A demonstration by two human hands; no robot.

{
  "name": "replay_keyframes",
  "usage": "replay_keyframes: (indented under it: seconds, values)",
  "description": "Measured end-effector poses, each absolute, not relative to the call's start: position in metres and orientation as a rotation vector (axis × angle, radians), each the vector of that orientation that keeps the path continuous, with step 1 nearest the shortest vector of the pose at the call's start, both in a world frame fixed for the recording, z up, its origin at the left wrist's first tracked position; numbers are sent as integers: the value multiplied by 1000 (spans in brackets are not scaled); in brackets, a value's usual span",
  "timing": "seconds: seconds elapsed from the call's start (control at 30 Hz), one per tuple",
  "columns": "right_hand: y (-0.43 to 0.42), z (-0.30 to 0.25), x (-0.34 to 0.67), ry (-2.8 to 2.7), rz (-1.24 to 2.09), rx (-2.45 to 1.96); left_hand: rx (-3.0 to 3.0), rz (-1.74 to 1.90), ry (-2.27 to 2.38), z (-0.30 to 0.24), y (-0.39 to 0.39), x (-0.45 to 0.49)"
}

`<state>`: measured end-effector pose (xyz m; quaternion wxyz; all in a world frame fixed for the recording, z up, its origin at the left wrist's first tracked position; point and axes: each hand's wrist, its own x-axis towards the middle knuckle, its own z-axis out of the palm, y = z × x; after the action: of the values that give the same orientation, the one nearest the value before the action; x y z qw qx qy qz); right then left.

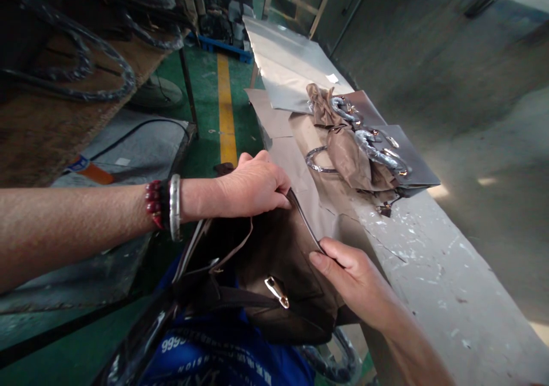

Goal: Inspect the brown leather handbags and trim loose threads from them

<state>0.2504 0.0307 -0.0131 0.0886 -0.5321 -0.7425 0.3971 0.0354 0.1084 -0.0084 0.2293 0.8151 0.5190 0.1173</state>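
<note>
A dark brown handbag (283, 249) lies tilted over a blue printed cloth (214, 351), its mouth partly open. My left hand (257, 186), with a silver bangle and red beads at the wrist, pinches the upper end of the bag's edge. Lower along that same edge, my right hand (351, 271) grips it between thumb and fingers. A gold metal clasp (277, 292) shows on the bag below both hands. One plastic-wrapped handle (137, 340) runs down at lower left, and another wrapped loop (338, 357) hangs under the bag.
At right, a long worktable (450, 260) carries bags stuffed with brown paper (349, 154), their handles wrapped. Flat pale sheets (291, 60) lie farther back. On the left stands a brown-topped table (64, 128) with wrapped handles. A yellow line (225, 106) crosses the green floor.
</note>
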Motion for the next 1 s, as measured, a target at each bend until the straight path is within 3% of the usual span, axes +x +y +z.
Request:
replay_keyframes:
  seconds: [0.53,0.63,0.77,0.83,1.0]
  values:
    - [29,-21,269,-2149,1320,-1595,2296,217,1381,-5,116,49]
    - [28,-16,270,-2303,1118,-1711,2344,163,1415,-4,113,56]
    - [34,-7,254,-2450,574,-1953,2357,100,1467,-3,109,63]
    - [42,-7,242,-2478,493,-1966,2372,107,1459,-4,108,66]
    - [63,-19,230,-2416,816,-1741,2405,68,1431,-3,110,62]
